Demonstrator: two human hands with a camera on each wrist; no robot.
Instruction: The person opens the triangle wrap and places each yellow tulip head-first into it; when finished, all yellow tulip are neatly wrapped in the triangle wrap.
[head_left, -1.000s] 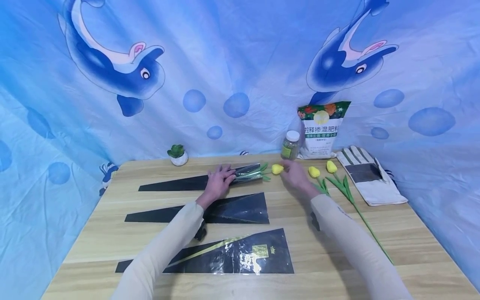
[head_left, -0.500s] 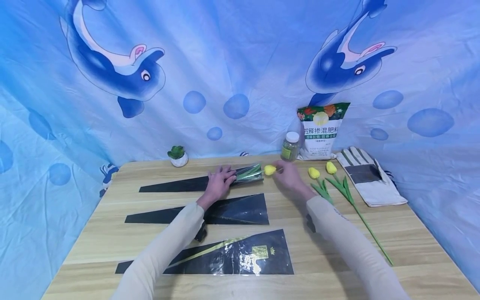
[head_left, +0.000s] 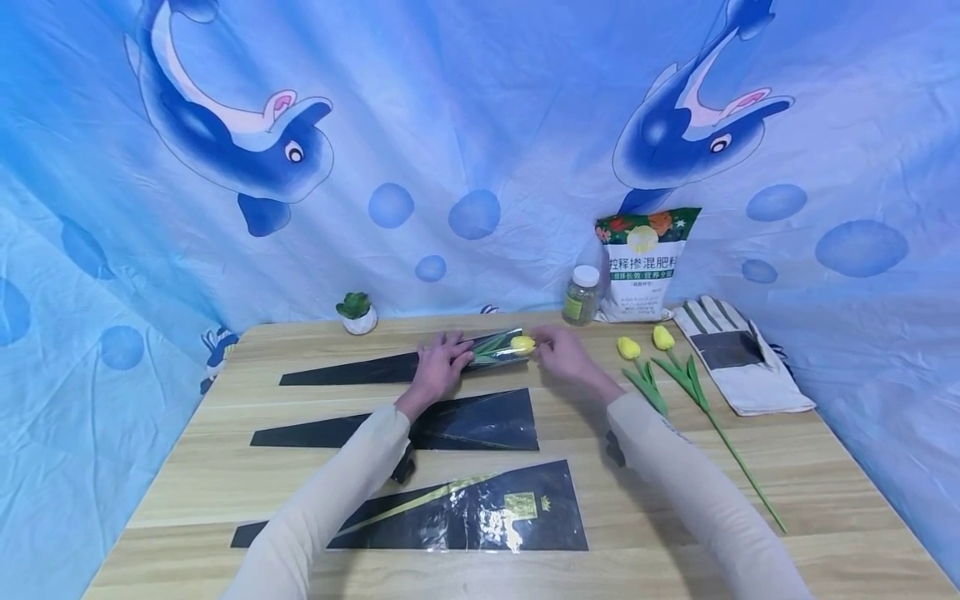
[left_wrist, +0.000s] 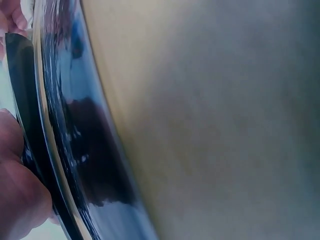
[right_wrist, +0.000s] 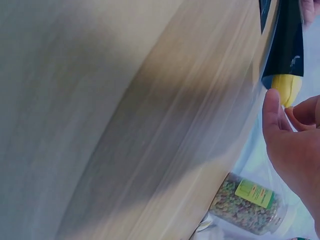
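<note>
A long black plastic flower sleeve [head_left: 360, 367] lies across the far side of the wooden table [head_left: 750, 467]. My left hand [head_left: 442, 362] presses flat on it with straight, spread fingers; in the left wrist view the glossy sleeve [left_wrist: 75, 150] lies between that hand [left_wrist: 15, 185] and the tabletop. My right hand [head_left: 558, 354] pinches the bloom of a yellow tulip [head_left: 522, 343] at the sleeve's wide mouth. Its stem and leaves are inside the film. In the right wrist view the thumb and a curled finger of the right hand [right_wrist: 292, 135] touch the bloom [right_wrist: 286, 87] that sticks out of the sleeve [right_wrist: 287, 45].
Two more yellow tulips [head_left: 628, 346] [head_left: 663, 336] lie right of my hands, stems toward me. Beyond are a work glove [head_left: 738, 354], a fertiliser bag [head_left: 648, 262], a granule jar [head_left: 581, 293] and a tiny potted plant [head_left: 358, 311]. Two other black sleeves [head_left: 465, 421] [head_left: 465, 517] lie nearer.
My right hand has moved left with the tulip, sliding its stem and leaves into the sleeve until only the bloom shows. The left hand has stayed on the sleeve.
</note>
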